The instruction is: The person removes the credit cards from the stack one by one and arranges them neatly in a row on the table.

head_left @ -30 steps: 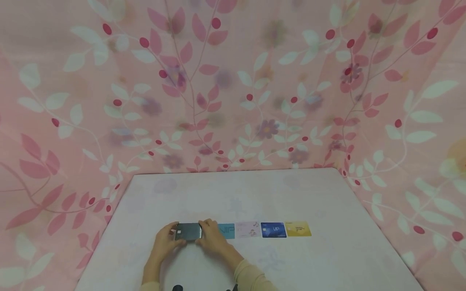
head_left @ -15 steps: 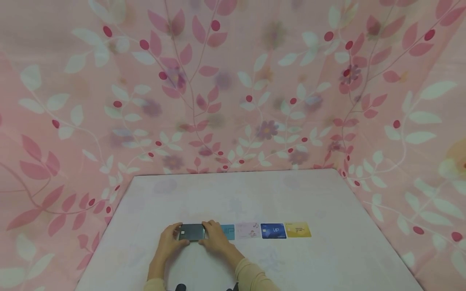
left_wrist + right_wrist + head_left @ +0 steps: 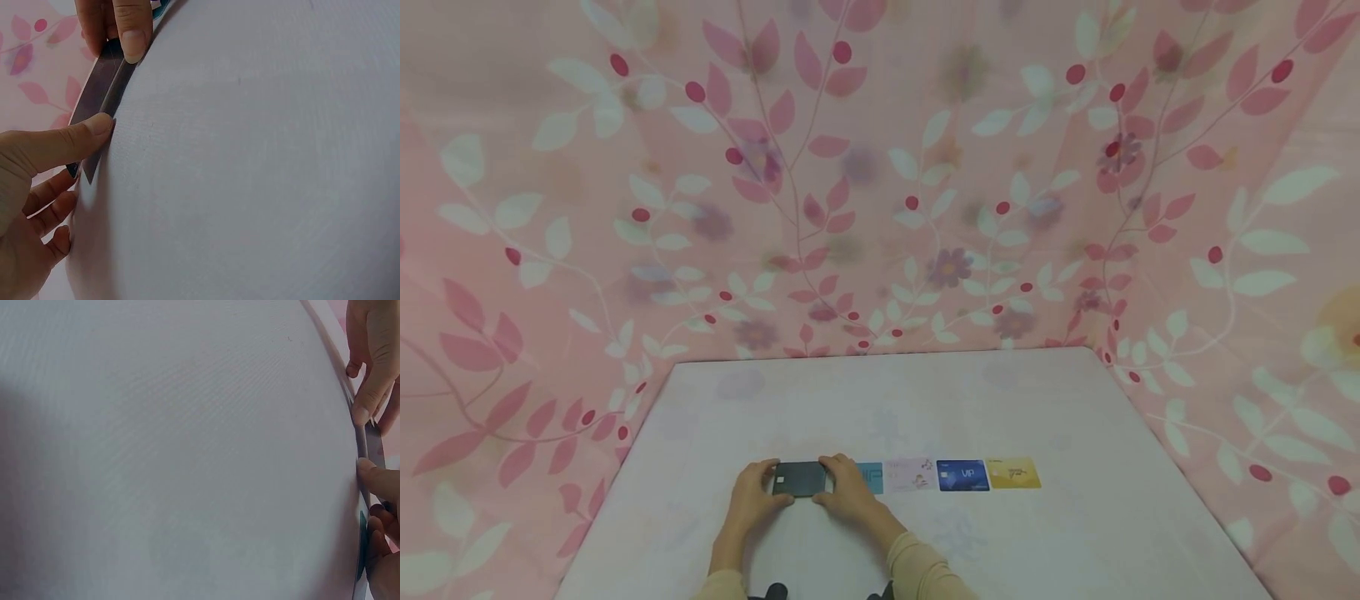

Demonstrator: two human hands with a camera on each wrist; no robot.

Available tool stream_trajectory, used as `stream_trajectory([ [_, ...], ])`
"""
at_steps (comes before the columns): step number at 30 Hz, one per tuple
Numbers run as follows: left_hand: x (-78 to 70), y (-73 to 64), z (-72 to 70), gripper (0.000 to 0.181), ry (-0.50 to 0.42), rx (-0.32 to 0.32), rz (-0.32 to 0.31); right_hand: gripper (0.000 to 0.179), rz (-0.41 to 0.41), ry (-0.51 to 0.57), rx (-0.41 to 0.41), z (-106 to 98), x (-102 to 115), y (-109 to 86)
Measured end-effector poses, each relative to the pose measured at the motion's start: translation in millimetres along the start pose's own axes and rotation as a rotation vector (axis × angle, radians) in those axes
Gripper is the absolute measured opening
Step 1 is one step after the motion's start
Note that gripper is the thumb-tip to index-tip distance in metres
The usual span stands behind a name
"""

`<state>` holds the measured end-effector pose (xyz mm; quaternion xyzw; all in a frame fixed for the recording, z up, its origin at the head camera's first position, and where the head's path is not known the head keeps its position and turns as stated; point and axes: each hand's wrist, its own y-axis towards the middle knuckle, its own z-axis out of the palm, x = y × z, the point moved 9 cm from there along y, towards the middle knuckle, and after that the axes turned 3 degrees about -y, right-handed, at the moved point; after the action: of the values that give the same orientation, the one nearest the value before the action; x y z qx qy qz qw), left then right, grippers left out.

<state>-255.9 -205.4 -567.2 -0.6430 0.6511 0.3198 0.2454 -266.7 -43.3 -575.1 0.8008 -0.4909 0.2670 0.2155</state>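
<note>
A black card [image 3: 802, 480] with a small silver chip lies level between my two hands, at the left end of a row of cards. My left hand [image 3: 751, 504] holds its left end, thumb at the near edge and a finger at the far edge. The right hand [image 3: 854, 498] grips its right end in the same way. In the left wrist view the card [image 3: 99, 87] shows edge-on, close over the table, with a dark shadow under it. A teal VIP card [image 3: 872, 477] is partly covered by the right hand.
To the right of the teal card, a pale pink card [image 3: 910, 474], a blue VIP card [image 3: 963, 475] and a gold card [image 3: 1014, 473] continue the row. They lie on a white cloth-covered table [image 3: 1037, 550]. Pink floral curtains [image 3: 880, 167] enclose its back and sides.
Both hands have shifted a little to the right with the black card between them, closer to the teal card. The other cards have stayed in place.
</note>
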Motion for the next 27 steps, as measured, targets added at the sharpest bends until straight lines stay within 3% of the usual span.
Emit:
stream_trajectory([
  [10,-6.3,0.0,2.7,0.065,0.009,0.002,0.000,0.059,-0.008,0.131,-0.022,-5,-8,-2.6],
  [17,-5.5,-0.6,6.6,0.067,0.011,0.026,-0.016,0.060,0.010,0.148,-0.034,-4,-11,-6.9],
  [27,-4.6,3.4,10.8,0.067,0.037,0.028,-0.006,0.060,-0.042,0.123,-0.106,-7,-11,-6.6],
])
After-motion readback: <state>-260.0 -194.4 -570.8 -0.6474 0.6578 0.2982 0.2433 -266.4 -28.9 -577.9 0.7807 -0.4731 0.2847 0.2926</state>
